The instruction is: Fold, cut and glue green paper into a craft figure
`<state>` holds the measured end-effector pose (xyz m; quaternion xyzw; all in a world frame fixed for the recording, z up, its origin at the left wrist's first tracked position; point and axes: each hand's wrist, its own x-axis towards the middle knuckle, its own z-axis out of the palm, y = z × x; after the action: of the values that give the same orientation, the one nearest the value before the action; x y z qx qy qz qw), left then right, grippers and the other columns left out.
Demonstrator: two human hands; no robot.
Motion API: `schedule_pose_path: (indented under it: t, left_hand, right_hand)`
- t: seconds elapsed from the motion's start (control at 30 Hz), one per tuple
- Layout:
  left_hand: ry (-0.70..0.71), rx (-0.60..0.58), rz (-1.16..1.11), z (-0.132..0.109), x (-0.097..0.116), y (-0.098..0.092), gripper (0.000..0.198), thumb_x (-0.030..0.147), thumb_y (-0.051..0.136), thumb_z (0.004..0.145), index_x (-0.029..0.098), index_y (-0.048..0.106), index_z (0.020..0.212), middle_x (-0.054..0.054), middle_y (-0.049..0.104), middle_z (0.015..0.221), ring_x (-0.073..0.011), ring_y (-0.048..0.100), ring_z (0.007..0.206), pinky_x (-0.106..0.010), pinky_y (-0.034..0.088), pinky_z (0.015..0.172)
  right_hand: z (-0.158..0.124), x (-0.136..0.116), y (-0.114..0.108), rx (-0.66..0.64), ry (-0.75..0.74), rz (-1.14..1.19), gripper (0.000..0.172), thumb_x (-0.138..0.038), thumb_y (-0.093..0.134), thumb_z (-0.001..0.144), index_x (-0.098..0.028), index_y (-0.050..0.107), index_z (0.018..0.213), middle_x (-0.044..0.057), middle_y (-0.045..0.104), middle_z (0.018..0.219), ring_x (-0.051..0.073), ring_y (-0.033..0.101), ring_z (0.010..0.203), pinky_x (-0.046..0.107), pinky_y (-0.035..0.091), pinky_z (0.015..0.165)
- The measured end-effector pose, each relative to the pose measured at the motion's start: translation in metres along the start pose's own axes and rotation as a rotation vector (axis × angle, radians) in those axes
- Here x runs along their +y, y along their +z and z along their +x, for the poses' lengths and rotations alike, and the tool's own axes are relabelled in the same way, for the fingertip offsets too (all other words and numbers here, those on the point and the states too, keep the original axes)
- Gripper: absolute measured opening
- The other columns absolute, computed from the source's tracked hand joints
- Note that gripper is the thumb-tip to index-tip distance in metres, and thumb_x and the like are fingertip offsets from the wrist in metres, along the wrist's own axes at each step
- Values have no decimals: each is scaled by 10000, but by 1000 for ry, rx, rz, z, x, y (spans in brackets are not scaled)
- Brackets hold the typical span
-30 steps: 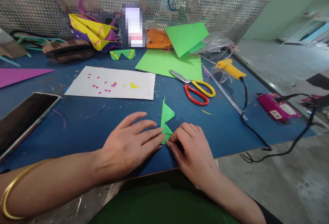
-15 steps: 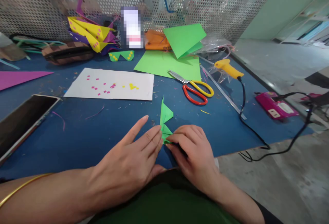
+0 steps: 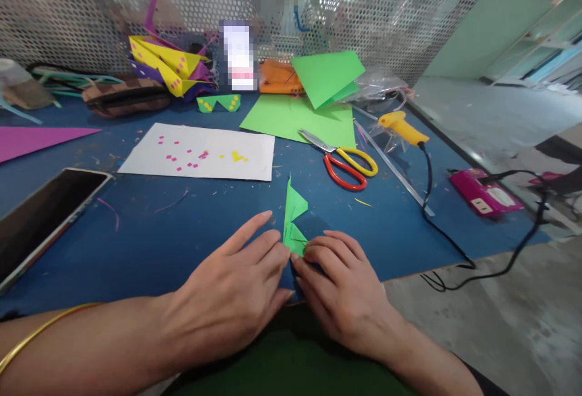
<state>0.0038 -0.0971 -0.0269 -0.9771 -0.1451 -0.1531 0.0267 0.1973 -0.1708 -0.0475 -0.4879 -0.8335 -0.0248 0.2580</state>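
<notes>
A small piece of folded green paper (image 3: 295, 207), with pointed flaps on its right side, lies on the blue table between my hands. My left hand (image 3: 240, 284) presses bent fingertips against its near left edge, the index finger raised and the thumb apart below. At the near right corner, my right hand (image 3: 343, 284) pinches the paper between thumb and fingers; part of that corner is hidden under the fingertips. Beyond the paper lie scissors (image 3: 348, 168) with one red and one yellow handle, blades slightly apart.
Behind are a white sheet (image 3: 204, 168) with pink and yellow bits, green sheets (image 3: 268, 120), green paper glasses (image 3: 218, 104) and a pixelated upright screen (image 3: 239, 59). A phone (image 3: 50, 217) lies left. Right are a yellow glue gun (image 3: 402, 126), its black cord and a pink power strip (image 3: 484, 193).
My left fingers have slid toward the paper's near end and bent more, uncovering its left edge. My right fingers have shifted slightly along the near corner. The view has tilted a little.
</notes>
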Motion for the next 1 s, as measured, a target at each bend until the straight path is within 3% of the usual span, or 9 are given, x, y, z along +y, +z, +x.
schedule_pose_path:
  t: [0.2,0.43,0.6,0.83,1.0]
  left_hand:
    - [24,44,78,-1,-8,4,285,307,467,966,138,696,965,-64,670,1012,-257,542,1010,-493,149,1192]
    - [14,31,91,2,-4,8,267,258,476,958,107,694,985,-76,661,982,-256,544,1007,-474,171,1186]
    - [-5,1,45,4,-6,8,227,272,497,942,150,687,954,-50,663,954,-240,562,1013,-456,245,1168]
    - [-8,21,69,2,-12,6,365,338,481,944,92,654,1150,-88,692,1045,-267,571,987,-514,209,1159]
    - [-30,12,-18,10,-14,4,291,268,471,927,110,686,1042,-73,670,935,-239,587,916,-457,297,1105]
  right_hand:
    - [-3,-1,2,32,19,-7,219,-174,508,938,-135,668,1082,67,693,942,210,585,998,422,407,1034]
    - [-4,1,7,88,15,13,219,-169,523,924,-122,664,1084,72,694,925,206,596,969,424,444,1014]
    - [-3,3,4,34,13,39,207,-159,517,918,-118,671,1049,88,684,936,222,594,979,434,457,996]
    - [-4,1,4,56,22,18,222,-173,507,921,-126,670,1065,85,690,934,215,606,969,437,457,996]
    - [-3,1,3,44,38,29,213,-176,499,933,-141,667,1059,70,684,925,205,599,965,433,435,1016]
